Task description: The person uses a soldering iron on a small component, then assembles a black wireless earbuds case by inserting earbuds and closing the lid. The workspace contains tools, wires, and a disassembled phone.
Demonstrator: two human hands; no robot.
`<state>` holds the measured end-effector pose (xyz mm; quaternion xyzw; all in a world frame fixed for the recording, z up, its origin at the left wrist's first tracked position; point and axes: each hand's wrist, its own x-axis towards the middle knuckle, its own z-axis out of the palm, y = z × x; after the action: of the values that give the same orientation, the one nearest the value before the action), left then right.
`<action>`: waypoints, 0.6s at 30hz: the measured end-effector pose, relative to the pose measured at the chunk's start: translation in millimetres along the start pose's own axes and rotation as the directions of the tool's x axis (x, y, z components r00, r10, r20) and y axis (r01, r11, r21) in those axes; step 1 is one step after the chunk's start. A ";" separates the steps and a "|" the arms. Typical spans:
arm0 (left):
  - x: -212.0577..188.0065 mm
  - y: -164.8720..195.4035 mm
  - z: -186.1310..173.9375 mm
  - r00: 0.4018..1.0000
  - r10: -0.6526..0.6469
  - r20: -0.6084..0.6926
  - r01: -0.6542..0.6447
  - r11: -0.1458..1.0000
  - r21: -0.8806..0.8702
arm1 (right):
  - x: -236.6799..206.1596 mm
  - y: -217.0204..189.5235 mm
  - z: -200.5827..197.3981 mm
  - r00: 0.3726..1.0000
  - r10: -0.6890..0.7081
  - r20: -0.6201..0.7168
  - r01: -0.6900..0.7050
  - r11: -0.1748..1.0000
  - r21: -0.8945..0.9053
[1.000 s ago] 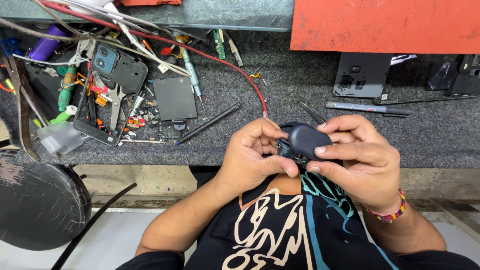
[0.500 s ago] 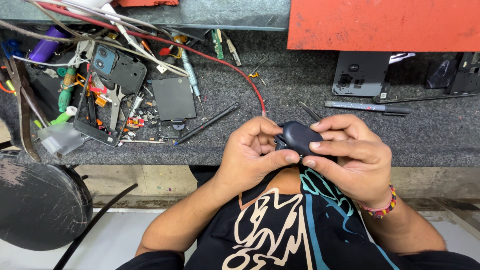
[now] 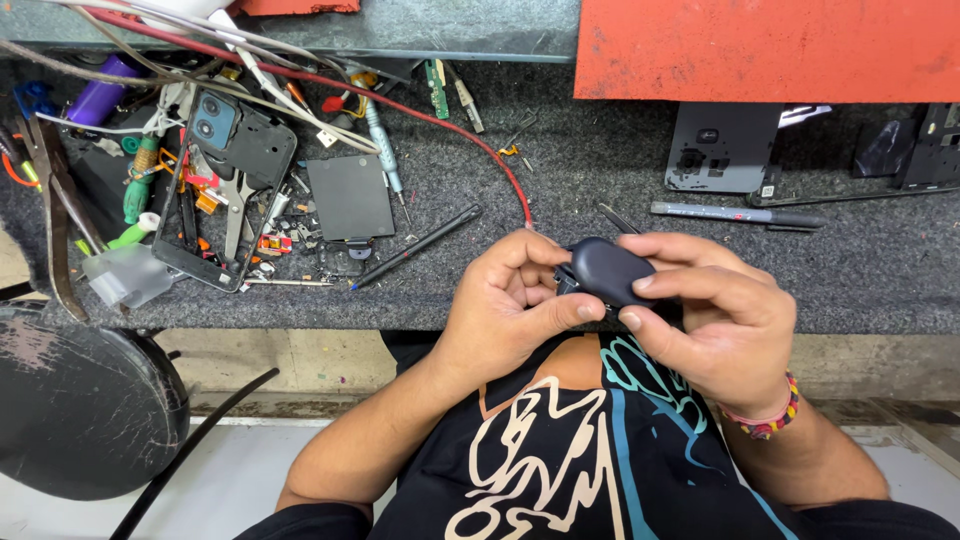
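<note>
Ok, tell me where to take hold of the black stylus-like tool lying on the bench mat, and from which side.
Grip the black stylus-like tool around the middle of its slim shaft, coming from above with the fingers pinching across its width. It lies flat and slanted on the grey mat, upper end towards the red wire, lower tip near the loose parts. The left hand is nearest; both hands hold a dark rounded case.

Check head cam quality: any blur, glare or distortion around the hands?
Head view: even, soft light, no hard shadows; hands sharp, left hand and right hand both gripping the dark rounded case, which shows only a faint sheen; no motion blur; mild wide-angle bowing at the red panel and bench edge; clutter around the phone frame stays in focus.
</note>
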<state>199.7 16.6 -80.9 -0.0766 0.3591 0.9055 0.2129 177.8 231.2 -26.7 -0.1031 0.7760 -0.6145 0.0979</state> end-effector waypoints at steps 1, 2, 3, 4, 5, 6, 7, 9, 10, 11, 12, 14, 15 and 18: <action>-0.1 0.0 -0.4 1.000 -0.008 -0.004 0.008 1.000 -0.001 | -0.3 0.0 0.1 0.999 -0.041 -0.021 0.040 0.998 -0.045; -0.2 -0.1 -0.9 1.000 -0.018 -0.009 0.017 1.000 -0.003 | -1.2 0.1 0.2 0.996 -0.080 -0.040 0.076 0.993 -0.091; -0.2 -0.3 -1.3 1.000 -0.010 -0.009 0.010 1.000 -0.002 | -2.2 0.1 0.2 0.991 -0.120 -0.056 0.111 0.984 -0.136; -0.3 -0.5 -1.8 1.000 -0.003 -0.008 0.003 1.000 0.000 | -2.2 1.6 0.6 0.981 -0.182 -0.064 0.169 0.971 -0.168; -0.4 -0.7 -2.2 1.000 0.004 -0.007 -0.004 1.000 0.002 | -1.8 4.1 1.6 0.967 -0.244 -0.069 0.226 0.953 -0.199; -0.4 -1.0 -2.5 1.000 0.004 -0.006 -0.004 1.000 -0.006 | -2.1 6.2 2.3 0.950 -0.305 -0.073 0.281 0.931 -0.232; -0.5 -1.2 -2.8 1.000 0.004 -0.006 -0.005 1.000 -0.013 | -2.7 8.2 2.9 0.937 -0.343 -0.068 0.315 0.913 -0.260; -0.5 -1.8 -3.1 1.000 0.006 -0.009 -0.007 1.000 -0.020 | -4.3 12.6 5.0 0.907 -0.418 -0.055 0.382 0.870 -0.313; -0.5 -2.0 -3.1 1.000 0.008 -0.009 -0.008 1.000 -0.020 | -4.5 14.9 5.7 0.891 -0.452 -0.042 0.414 0.847 -0.334; -0.5 -2.3 -3.1 1.000 0.009 -0.010 -0.009 1.000 -0.021 | -4.2 17.2 6.7 0.874 -0.485 -0.027 0.446 0.822 -0.354; -0.5 -2.4 -3.1 1.000 0.007 -0.011 -0.007 1.000 -0.021 | -5.0 18.6 7.0 0.856 -0.517 -0.013 0.475 0.796 -0.375; -0.5 -2.6 -3.1 1.000 0.005 -0.015 -0.005 1.000 -0.021 | -5.7 19.7 7.4 0.851 -0.526 0.003 0.480 0.775 -0.411; -0.4 -2.6 -3.1 1.000 0.007 -0.015 -0.007 1.000 -0.022 | -5.7 19.6 7.3 0.848 -0.530 0.012 0.483 0.764 -0.428; -0.1 -2.6 -3.1 1.000 0.010 -0.015 -0.011 1.000 -0.023 | -5.3 16.5 4.8 0.883 -0.470 0.006 0.447 0.836 -0.320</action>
<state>200.8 16.2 -84.8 -0.0838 0.3505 0.9101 0.2046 183.5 231.8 -43.7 -0.2776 0.8187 -0.4929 -0.0978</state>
